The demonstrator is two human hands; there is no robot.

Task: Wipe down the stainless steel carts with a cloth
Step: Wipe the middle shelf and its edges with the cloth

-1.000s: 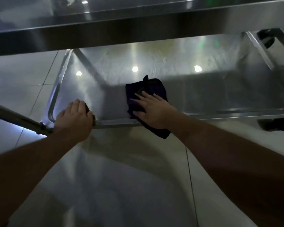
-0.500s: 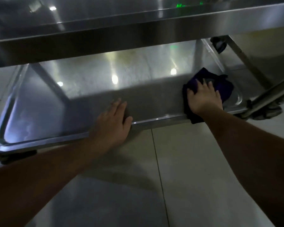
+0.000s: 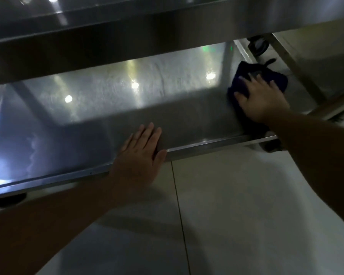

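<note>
The stainless steel cart's lower shelf [image 3: 99, 108] fills the middle of the head view, shiny with light reflections. A dark purple cloth [image 3: 248, 74] lies flat at the shelf's right end, trailing down to the front rim. My right hand [image 3: 260, 98] presses on it with fingers spread and straight. My left hand [image 3: 141, 155] rests flat on the shelf's front rim [image 3: 207, 147] near the middle, fingers straight, holding nothing.
The cart's upper shelf [image 3: 167, 22] overhangs the top of the view. Angled cart legs [image 3: 298, 68] and a black caster [image 3: 256, 44] stand at the right. Another caster [image 3: 6, 198] sits under the left front corner. Pale floor tiles [image 3: 236, 215] lie below.
My right hand has slid the cloth from the middle of the shelf to its right end and a little farther back. My left hand went from gripping the rim's left part to lying flat mid-rim.
</note>
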